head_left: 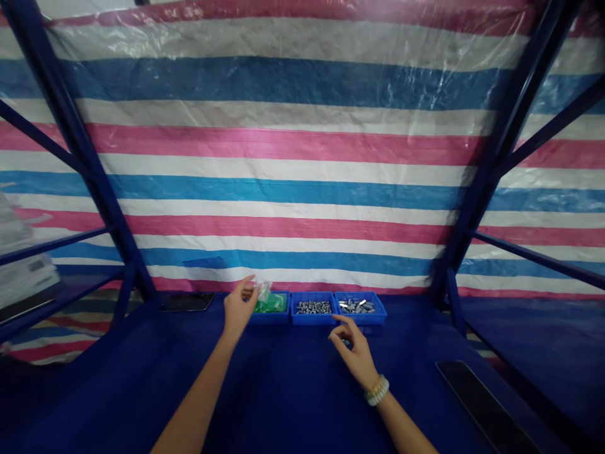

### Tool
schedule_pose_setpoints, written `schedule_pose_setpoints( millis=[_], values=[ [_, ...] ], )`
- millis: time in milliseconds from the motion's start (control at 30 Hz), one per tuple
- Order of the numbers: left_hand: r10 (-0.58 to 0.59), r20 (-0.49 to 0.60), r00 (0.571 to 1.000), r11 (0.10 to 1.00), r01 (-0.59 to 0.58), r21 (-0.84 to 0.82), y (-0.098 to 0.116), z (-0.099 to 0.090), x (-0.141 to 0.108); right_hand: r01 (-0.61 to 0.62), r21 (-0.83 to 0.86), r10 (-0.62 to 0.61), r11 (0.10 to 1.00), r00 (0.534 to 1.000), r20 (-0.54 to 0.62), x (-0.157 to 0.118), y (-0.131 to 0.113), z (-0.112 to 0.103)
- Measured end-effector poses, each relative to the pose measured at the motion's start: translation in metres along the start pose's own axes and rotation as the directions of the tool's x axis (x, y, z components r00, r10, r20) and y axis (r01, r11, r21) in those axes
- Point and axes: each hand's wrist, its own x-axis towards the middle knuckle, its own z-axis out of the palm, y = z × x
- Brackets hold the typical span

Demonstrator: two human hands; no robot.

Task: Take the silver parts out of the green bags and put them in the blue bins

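Head view: left hand [240, 307] pinches a clear bag [264, 290] over the green-filled tray [271, 320], along the worktop's [283, 391] far edge; a light grip should suit. Right hand [355, 353] curls near the middle tray [312, 320], contents unclear.

The left hand [239, 307] hides part of the leftmost blue tray [273, 320], its green contents [274, 303] blurred

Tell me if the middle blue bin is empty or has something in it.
Not empty: many small silvery pieces lie inside the middle blue bin, visible between its walls.
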Motion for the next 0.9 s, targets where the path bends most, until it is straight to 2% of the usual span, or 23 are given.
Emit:
schedule_pose_setpoints(
  millis=[33, 133, 200, 433, 533, 633, 733, 800, 833, 900],
  values=[
    [0.013, -0.012, 1.000, 0.993, -0.012, 0.121, -0.006, -0.007, 0.012, 0.003, -0.004, -0.003, 1.000, 1.000, -0.007, 0.000, 0.000, 0.000],
    [0.018, -0.010, 1.000, 0.970, -0.015, 0.242, -0.017, -0.022, 0.035, 0.006, -0.010, -0.006, 1.000, 1.000, -0.024, 0.000, 0.000, 0.000],
    [0.018, 0.033, 0.999, 0.955, -0.027, 0.296, -0.020, -0.024, 0.041, 0.005, -0.007, -0.006, 1.000, 1.000, -0.025, 0.000, 0.001, 0.000],
    [-0.001, 0.280, 0.960, 0.870, -0.137, 0.473, -0.024, 0.000, 0.027, 0.013, -0.019, -0.014, 1.000, 0.999, -0.033, 0.000, 0.004, 0.000],
    [-0.003, 0.319, 0.948, 0.838, -0.172, 0.517, -0.026, 0.007, 0.020, 0.009, -0.017, -0.010, 1.000, 0.999, -0.039, 0.001, 0.003, 0.001],
    [0.034, 0.294, 0.955, 0.822, -0.194, 0.536, -0.022, 0.008, 0.014, 0.009, -0.032, -0.011, 0.999, 0.998, -0.065, 0.005, 0.002, -0.006],
    [0.105, 0.210, 0.972, 0.817, -0.204, 0.539, -0.007, 0.012, -0.001, -0.005, -0.058, -0.007, 0.998, 0.980, -0.199, 0.013, 0.006, -0.025],
    [0.179, 0.176, 0.968, 0.829, -0.245, 0.503, 0.012, 0.023, -0.021, -0.034, -0.049, 0.014, 0.998, 0.938, -0.346, 0.018, 0.012, -0.042],
    [0.267, 0.191, 0.945, 0.845, -0.325, 0.426, 0.023, 0.032, -0.034, -0.048, -0.036, 0.029, 0.998, 0.907, -0.420, 0.021, 0.015, -0.050],
    [0.404, 0.342, 0.849, 0.839, -0.492, 0.231, 0.046, 0.055, -0.062, -0.068, -0.008, 0.053, 0.998, 0.840, -0.540, 0.024, 0.023, -0.061]
  ],
)
